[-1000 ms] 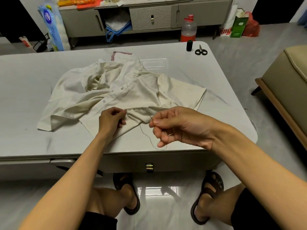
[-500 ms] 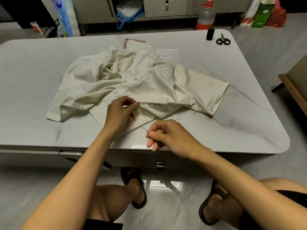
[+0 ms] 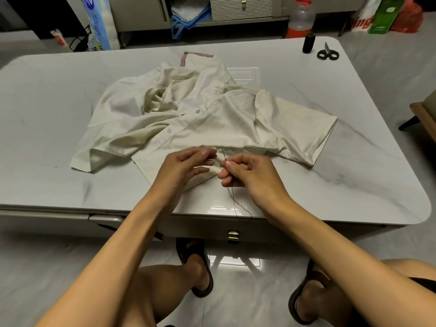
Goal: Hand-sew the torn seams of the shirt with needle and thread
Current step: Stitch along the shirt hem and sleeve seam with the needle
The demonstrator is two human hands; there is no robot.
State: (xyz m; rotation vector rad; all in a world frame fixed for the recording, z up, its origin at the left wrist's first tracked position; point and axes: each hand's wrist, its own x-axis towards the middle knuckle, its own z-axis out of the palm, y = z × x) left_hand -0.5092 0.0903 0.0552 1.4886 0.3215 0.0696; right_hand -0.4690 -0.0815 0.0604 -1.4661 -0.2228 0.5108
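one desk carries one cream shirt with two buttons showing, one dark thread, and at two o'clock one black spool and one pair of scissors. two hands: left hand, right hand. one bottle at twelve o'clock; two sandals at six.

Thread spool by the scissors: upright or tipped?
Upright. The thread spool stands on end at the table's far right corner, beside the scissors and apart from them.
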